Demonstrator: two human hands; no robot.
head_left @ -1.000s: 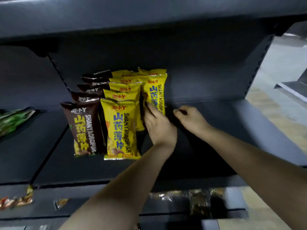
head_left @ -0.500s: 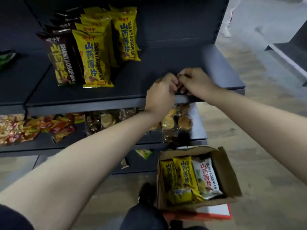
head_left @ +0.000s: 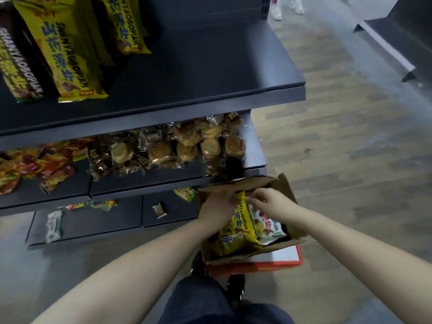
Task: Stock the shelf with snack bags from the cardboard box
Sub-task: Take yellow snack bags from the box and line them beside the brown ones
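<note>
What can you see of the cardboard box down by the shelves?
The cardboard box is plain brown, open at the top with its flaps spread outward. It sits on a red-edged white board on the floor, beside the bottom shelf. Inside are yellow snack bags and a white snack bag. The left hand and right hand reach in at the bags' tops; whether they grip is unclear.

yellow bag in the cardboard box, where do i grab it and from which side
Pinch the yellow bag by its upper end, coming from above: the cardboard box is open on top, and its walls and the white bag close off the sides.
</note>
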